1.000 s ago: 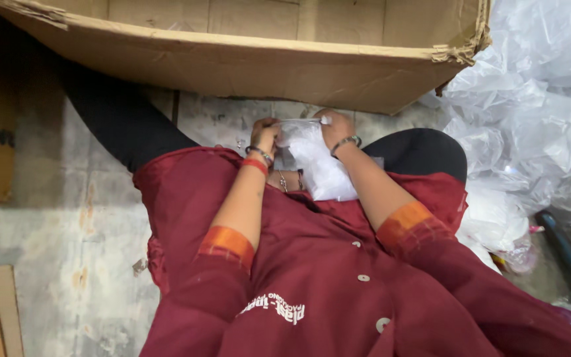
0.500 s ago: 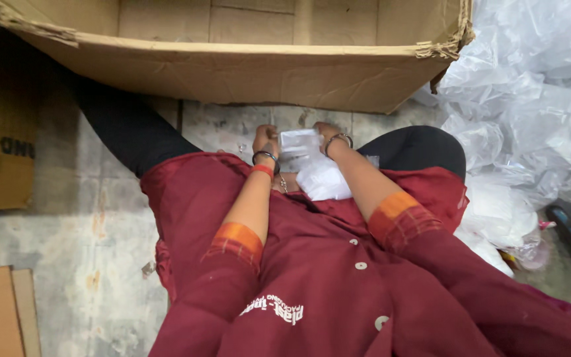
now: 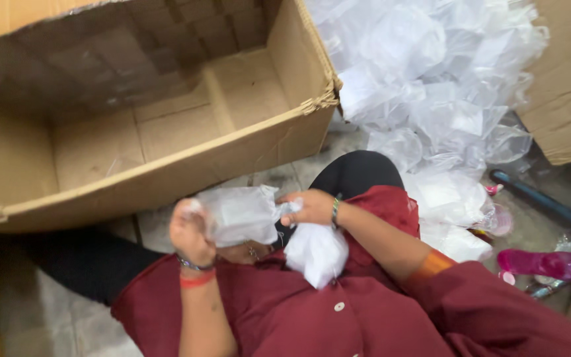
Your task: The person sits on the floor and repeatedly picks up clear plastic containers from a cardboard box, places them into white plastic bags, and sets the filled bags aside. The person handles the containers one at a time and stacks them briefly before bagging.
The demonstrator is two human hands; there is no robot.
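Gripping a light, limp, slippery clear plastic packet [image 3: 239, 215] at opposite ends, left hand [image 3: 190, 233] and right hand [image 3: 312, 207] both closing on it, above the lap.

An open brown cardboard box [image 3: 166, 125] lies beyond the hands; a heap of clear plastic bags [image 3: 431, 86] lies to their right.

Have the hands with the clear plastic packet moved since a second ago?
Yes. The left hand and right hand have lifted the plastic packet off the lap, closer to the front wall of the cardboard box.
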